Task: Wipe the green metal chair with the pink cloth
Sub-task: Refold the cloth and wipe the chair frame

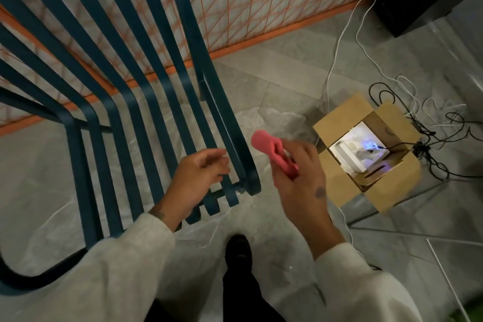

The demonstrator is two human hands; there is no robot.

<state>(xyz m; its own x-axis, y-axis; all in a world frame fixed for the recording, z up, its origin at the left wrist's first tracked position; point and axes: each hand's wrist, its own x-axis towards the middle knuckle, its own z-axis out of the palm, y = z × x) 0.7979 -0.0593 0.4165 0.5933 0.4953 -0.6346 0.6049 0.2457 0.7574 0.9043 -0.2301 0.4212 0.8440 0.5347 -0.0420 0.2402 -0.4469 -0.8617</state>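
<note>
Pink cloth [264, 142], bunched, is gripped in the right hand [300, 183] beside the green metal chair [70, 123]; left hand [198, 178] hovers over its slats (fingers [214, 161] loosely curled, holding nothing).

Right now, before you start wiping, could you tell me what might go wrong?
The pink cloth is bunched small in the right hand, so it might cover little of the chair per pass.
Loose cables and the open cardboard box lie on the floor nearby; a sidestep could snag them.
</note>
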